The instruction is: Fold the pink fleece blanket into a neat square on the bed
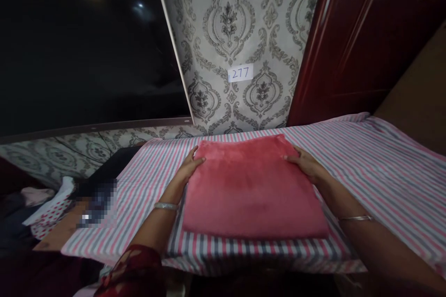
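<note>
A pinkish-red plush cloth (pixel 254 195), folded into a thick flat rectangle, lies on a striped sheet near the front edge of the table. My left hand (pixel 193 164) grips its far left side, the thumb on top and the other fingers along the edge. On the far right side my right hand (pixel 304 162) holds it likewise, thumb pressed on the upper face. Fingers under or behind the cloth's edges are partly hidden. The cloth's far part is a brighter red than its near part.
The pink, grey and white striped sheet (pixel 376 171) covers the table. A large dark television screen (pixel 87 51) stands at the left, by a patterned wall with a paper label (pixel 240 73) reading 277. A dark red door (pixel 355 32) is at the right; dotted fabric (pixel 52 213) lies lower left.
</note>
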Demonstrator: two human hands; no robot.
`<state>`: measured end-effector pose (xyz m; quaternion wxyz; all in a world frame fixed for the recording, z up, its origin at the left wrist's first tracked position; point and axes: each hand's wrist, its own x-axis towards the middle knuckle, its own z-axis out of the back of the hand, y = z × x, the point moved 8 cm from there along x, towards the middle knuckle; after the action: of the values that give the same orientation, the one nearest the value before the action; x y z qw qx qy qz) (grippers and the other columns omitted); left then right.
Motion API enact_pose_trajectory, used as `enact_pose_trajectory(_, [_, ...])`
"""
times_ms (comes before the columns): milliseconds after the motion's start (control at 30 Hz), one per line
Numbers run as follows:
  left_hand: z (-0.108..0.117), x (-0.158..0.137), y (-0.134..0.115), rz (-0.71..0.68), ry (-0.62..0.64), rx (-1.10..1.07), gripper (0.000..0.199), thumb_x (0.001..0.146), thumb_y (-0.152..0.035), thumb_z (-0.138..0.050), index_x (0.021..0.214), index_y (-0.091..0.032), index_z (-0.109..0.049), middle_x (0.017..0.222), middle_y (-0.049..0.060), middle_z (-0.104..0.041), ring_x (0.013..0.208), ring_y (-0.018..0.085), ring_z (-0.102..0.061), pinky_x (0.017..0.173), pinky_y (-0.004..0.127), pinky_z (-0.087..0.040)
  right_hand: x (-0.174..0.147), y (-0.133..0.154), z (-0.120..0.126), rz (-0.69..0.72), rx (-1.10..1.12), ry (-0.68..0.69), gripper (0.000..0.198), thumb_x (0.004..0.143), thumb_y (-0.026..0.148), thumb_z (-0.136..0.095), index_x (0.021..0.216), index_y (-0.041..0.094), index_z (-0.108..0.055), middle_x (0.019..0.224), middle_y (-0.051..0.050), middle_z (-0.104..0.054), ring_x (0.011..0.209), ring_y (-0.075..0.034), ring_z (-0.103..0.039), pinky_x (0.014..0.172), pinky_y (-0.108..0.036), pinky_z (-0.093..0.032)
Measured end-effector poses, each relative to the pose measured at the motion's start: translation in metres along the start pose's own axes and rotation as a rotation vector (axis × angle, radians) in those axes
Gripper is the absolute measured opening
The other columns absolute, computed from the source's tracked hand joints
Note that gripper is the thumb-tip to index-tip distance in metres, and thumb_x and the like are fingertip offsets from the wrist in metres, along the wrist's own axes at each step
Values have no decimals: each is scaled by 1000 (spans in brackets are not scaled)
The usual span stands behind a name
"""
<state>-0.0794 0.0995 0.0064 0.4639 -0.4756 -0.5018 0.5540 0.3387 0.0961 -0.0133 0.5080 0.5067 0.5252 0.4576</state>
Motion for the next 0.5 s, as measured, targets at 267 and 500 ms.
enact_pose_trajectory(267, [2,-41,-63,-125,13,-164,96,69,-30,-86,154,-26,-41,130,11,-71,109,30,-72,86,34,-60,21,91,1,-18,32,-48,38,75,8,-70,111,20,-71,88,-3,-76,65,-16,-68,64,-28,-57])
enact_pose_trajectory(500, [5,-69,10,-2,-138,-249,109,68,-32,-92,157,-34,-29,140,9,-65,120,28,-68,94,33,-58,55,83,-9,142,-298,-248,26,73,12,-71,98,15,-74,74,-2,-71,72,-18,-67,76,-31,-56])
